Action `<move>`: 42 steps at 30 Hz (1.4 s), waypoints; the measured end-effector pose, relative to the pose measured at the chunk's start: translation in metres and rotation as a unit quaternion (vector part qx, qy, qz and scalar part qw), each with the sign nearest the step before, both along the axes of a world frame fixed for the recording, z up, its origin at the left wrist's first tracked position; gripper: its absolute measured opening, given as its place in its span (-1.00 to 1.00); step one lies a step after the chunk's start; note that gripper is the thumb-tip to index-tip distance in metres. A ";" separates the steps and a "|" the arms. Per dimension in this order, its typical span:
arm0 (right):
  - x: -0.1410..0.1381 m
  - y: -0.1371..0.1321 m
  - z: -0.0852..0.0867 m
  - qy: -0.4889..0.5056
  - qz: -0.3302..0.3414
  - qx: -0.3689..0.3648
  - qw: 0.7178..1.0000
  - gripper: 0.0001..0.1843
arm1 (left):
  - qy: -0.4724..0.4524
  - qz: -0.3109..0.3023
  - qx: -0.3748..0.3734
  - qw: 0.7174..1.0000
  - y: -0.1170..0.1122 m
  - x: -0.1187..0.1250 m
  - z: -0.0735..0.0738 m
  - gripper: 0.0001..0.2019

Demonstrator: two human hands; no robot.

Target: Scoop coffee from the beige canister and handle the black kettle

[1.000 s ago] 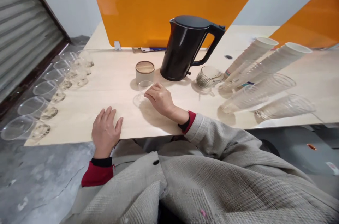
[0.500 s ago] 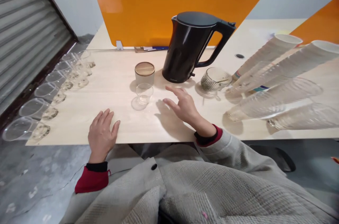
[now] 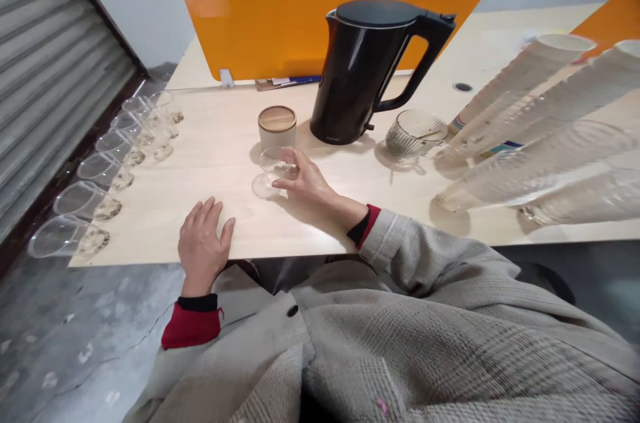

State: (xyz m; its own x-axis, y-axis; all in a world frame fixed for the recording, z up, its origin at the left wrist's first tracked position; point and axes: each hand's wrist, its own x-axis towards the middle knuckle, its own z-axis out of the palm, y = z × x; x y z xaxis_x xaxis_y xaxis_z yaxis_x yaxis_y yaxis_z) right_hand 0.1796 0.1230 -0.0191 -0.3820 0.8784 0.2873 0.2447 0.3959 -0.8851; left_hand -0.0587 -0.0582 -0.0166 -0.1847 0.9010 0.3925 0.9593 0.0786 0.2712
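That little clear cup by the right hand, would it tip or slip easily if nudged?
Probably yes. The clear cup looks thin, see-through and empty, so it is likely very light and could skid or tip. Its smooth wall may feel slippery under the right hand, and might dent if squeezed.

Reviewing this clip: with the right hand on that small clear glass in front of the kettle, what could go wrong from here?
1. The right hand holds the small clear glass only by fingertips at its side; smooth glass might slip or tip.
2. The lidded jar and black kettle stand close behind it; a careless lift could knock them.
3. The left hand rests flat at the table edge, so it isn't steadying anything.
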 end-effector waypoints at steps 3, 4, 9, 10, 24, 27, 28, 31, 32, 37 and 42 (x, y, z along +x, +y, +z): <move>0.000 0.002 -0.001 -0.002 -0.003 0.011 1.000 -0.30 | 0.000 -0.003 0.004 1.000 0.000 0.000 -0.001 -0.50; 0.001 0.003 0.000 -0.005 -0.002 0.016 1.000 -0.34 | 0.001 -0.003 0.006 1.000 0.000 0.000 -0.001 -0.51; 0.011 0.001 0.008 -0.016 0.020 0.019 0.999 -0.39 | 0.005 -0.009 0.015 1.000 0.001 0.000 -0.002 -0.50; 0.012 0.000 0.009 -0.018 0.022 0.020 0.999 -0.38 | 0.003 -0.010 0.016 1.000 0.001 0.000 -0.003 -0.50; 0.023 -0.003 0.012 -0.028 0.017 0.031 0.999 -0.08 | -0.012 -0.008 0.021 1.000 0.002 0.000 -0.004 -0.52; 0.041 -0.006 0.015 -0.024 -0.006 0.023 0.999 -0.01 | -0.008 -0.010 0.023 1.000 0.003 -0.002 -0.005 -0.53; 0.051 -0.007 0.016 -0.025 -0.029 0.029 0.999 -0.04 | -0.008 -0.011 0.023 1.000 0.003 -0.002 -0.005 -0.53; 0.091 -0.009 0.021 -0.021 -0.130 0.090 0.987 -0.20 | -0.011 -0.012 0.023 1.000 0.003 -0.002 -0.006 -0.53; 0.106 -0.009 0.024 -0.012 -0.169 0.111 0.979 -0.24 | -0.013 -0.011 0.023 1.000 0.003 -0.001 -0.006 -0.53; 0.167 -0.005 0.039 0.057 -0.346 0.194 0.916 -0.44 | -0.023 -0.014 0.025 0.999 0.004 -0.001 -0.004 -0.53; 0.197 0.001 0.051 0.045 -0.432 0.244 0.867 -0.48 | -0.018 -0.035 0.033 0.999 0.006 -0.004 -0.006 -0.49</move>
State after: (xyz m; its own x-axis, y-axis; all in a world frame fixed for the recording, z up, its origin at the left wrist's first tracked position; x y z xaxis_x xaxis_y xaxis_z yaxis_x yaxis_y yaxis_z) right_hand 0.3766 0.1242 0.0323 0.4013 0.5910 0.6998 0.5744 0.4327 -0.6949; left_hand -0.0629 -0.0517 -0.0229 -0.1370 0.8851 0.4449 0.9511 -0.0080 0.3087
